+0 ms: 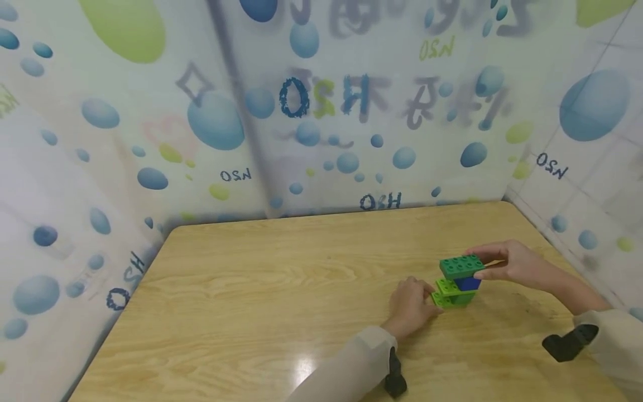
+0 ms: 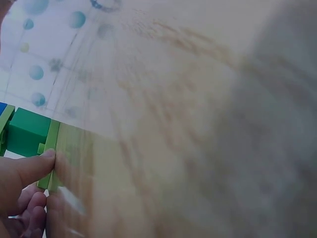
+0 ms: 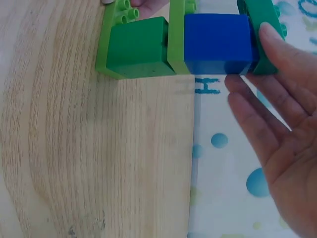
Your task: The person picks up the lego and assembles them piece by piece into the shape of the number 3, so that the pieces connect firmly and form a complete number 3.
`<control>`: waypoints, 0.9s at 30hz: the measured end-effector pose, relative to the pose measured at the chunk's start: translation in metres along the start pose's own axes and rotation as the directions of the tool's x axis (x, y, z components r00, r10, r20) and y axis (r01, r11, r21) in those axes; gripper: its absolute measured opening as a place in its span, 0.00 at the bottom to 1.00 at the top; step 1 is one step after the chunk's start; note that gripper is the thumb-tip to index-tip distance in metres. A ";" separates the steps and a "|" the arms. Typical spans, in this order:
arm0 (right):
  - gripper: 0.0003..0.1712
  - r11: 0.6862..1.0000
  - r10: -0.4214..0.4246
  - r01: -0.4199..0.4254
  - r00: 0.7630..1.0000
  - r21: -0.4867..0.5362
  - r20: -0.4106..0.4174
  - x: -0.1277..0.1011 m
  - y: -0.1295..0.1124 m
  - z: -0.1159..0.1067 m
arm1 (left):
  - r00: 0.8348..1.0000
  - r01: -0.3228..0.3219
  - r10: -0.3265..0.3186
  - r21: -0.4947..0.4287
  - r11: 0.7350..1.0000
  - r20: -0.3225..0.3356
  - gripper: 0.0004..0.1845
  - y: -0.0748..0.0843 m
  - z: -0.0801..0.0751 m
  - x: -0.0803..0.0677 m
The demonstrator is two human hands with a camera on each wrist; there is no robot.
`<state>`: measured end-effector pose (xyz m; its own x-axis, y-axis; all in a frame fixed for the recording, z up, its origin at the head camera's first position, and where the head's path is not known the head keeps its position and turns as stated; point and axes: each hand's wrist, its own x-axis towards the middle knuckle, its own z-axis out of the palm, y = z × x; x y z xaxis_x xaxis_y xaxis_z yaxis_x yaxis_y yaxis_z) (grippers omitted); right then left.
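A small stack of toy building bricks stands at the right of the table. At its base is a lime plate (image 3: 103, 47), then a green brick (image 3: 138, 48), a second lime plate (image 3: 177, 42), a blue brick (image 3: 217, 43) and a dark green plate (image 1: 461, 266) on top. My right hand (image 1: 517, 265) holds the dark green plate between thumb and fingers; whether it is fully seated on the blue brick I cannot tell. My left hand (image 1: 411, 304) pinches the jutting end of the bottom lime plate, its thumb (image 2: 37, 166) on the upper side.
The wooden table (image 1: 251, 290) runs to a back wall sheet (image 1: 321, 184) printed with blue and green bubbles. Similar printed sheets stand along the left and right edges. A dark strap-mounted device (image 1: 570, 341) sits at the right cuff, another (image 1: 395, 377) at the left.
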<state>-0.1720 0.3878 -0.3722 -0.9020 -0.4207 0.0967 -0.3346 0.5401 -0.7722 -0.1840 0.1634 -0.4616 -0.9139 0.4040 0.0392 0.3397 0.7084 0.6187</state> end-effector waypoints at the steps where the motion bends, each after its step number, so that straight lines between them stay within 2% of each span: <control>1: 0.25 1.000 0.003 -0.003 1.000 0.002 0.000 -0.001 0.001 0.000 | 1.000 -0.002 0.002 0.009 1.000 -0.001 0.18 0.000 0.001 0.000; 11: 0.27 0.981 0.107 -0.120 0.990 -0.154 -0.091 -0.009 -0.004 0.002 | 1.000 0.000 0.000 0.034 0.999 0.004 0.18 0.003 0.001 -0.002; 22: 0.29 0.982 0.104 -0.111 0.993 -0.153 -0.051 -0.003 -0.006 0.002 | 1.000 -0.005 0.005 0.018 1.000 0.007 0.17 0.001 0.000 -0.001; 27: 0.28 0.985 0.078 -0.083 0.996 -0.154 -0.037 0.000 -0.007 0.002 | 1.000 -0.011 0.011 0.024 1.000 0.000 0.17 0.000 -0.001 0.000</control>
<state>-0.1691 0.3825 -0.3683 -0.9349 -0.3499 0.0590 -0.2965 0.6790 -0.6715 -0.1839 0.1630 -0.4609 -0.9102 0.4117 0.0463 0.3550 0.7173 0.5995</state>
